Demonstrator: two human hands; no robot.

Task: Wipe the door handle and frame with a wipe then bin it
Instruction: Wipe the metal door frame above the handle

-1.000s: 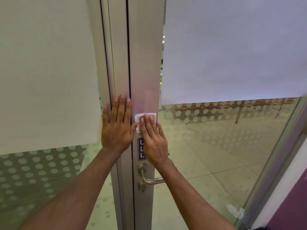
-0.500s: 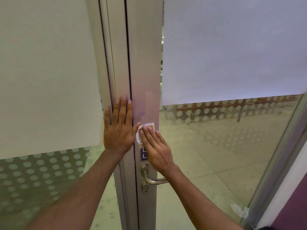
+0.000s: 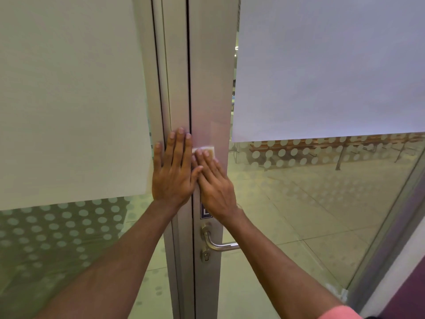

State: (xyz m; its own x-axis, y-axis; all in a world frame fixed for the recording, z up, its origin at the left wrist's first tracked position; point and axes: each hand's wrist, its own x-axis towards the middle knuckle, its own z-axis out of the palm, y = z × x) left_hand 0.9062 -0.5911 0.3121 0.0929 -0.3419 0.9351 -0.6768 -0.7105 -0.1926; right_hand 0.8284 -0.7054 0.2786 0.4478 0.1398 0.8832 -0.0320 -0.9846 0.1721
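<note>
A grey metal door frame (image 3: 210, 77) runs straight up the middle of the view. My right hand (image 3: 215, 184) presses a small white wipe (image 3: 207, 150) flat against the frame; only the wipe's top edge shows past my fingertips. My left hand (image 3: 173, 172) lies flat, fingers spread, on the neighbouring fixed post just left of the gap, its thumb touching my right hand. The silver lever door handle (image 3: 218, 244) sits below my right wrist, with a keyhole under it. A dark label on the frame is mostly hidden by my right hand.
Glass panels with frosted sheets (image 3: 322, 65) and dot patterns flank the frame on both sides. Through the right glass I see a tiled floor and a wooden bench (image 3: 333, 146). A purple wall (image 3: 404, 293) stands at the lower right. No bin is in view.
My right hand slid the wipe down the frame, then back up to about where it started. My left hand stayed flat on the post.
</note>
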